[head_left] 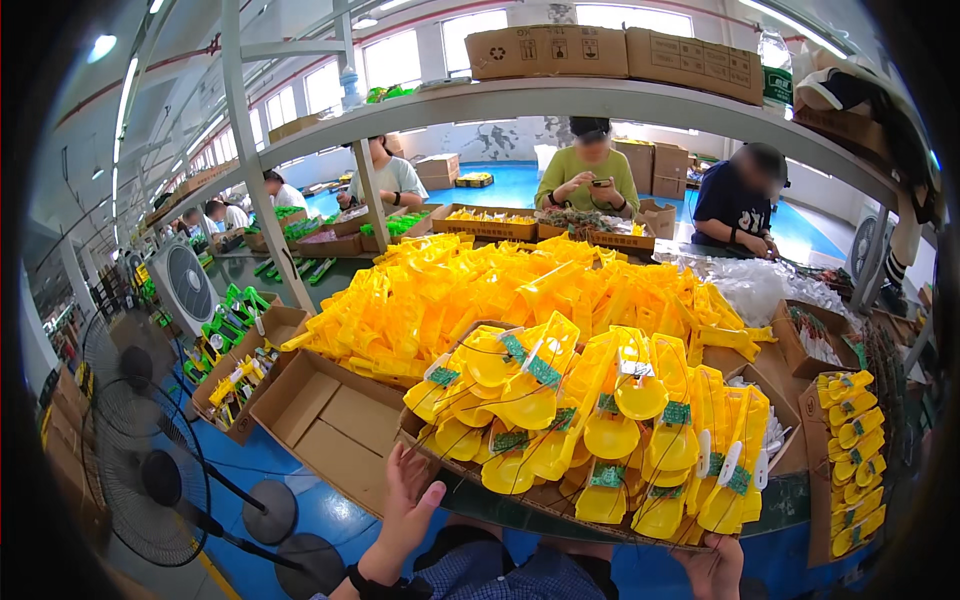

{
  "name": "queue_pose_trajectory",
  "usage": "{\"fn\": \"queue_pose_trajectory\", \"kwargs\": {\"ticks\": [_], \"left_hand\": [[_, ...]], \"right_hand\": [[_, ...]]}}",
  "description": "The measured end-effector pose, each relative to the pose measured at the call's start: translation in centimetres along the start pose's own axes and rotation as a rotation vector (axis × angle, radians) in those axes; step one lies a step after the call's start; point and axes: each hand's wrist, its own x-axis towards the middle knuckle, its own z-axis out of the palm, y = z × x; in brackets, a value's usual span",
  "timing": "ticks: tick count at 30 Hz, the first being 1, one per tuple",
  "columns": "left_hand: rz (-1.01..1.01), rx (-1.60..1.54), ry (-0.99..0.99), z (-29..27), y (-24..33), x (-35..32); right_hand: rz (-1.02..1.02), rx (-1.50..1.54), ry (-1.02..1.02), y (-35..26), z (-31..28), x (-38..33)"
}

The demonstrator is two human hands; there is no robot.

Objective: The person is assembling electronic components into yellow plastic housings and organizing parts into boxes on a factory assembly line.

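A shallow cardboard tray [412, 424] is tilted in front of me, piled with yellow plastic housings [638, 398] that carry small green circuit boards and thin dark wires. Some of the housings have white strips. My right hand [714, 568] grips the tray's near right corner from below, its fingers partly hidden beneath the cardboard. Close by the tray's left end is my left hand [408, 497], palm turned up and fingers apart, holding nothing. Whether its fingertips touch the cardboard, I cannot tell.
Behind the tray lies a large heap of yellow plastic parts [440, 290]. Left of it is another cardboard box [340, 420], beside standing fans [160, 478]. A box of yellow parts [850, 465] stands at right. Co-workers sit across the bench under an overhead shelf [560, 98].
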Motion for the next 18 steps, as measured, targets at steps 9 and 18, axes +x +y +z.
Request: {"fn": "queue_pose_trajectory", "kwargs": {"ticks": [9, 18], "left_hand": [[-0.388, -0.460, 0.025, 1.0, 0.0, 3.5], [-0.389, -0.462, -0.034, 1.6, -1.0, 3.4]], "right_hand": [[0.054, -0.072, -0.024, -0.1, -0.9, 1.1], [0.067, -0.132, 0.013, -0.7, -3.2, 2.2]]}}
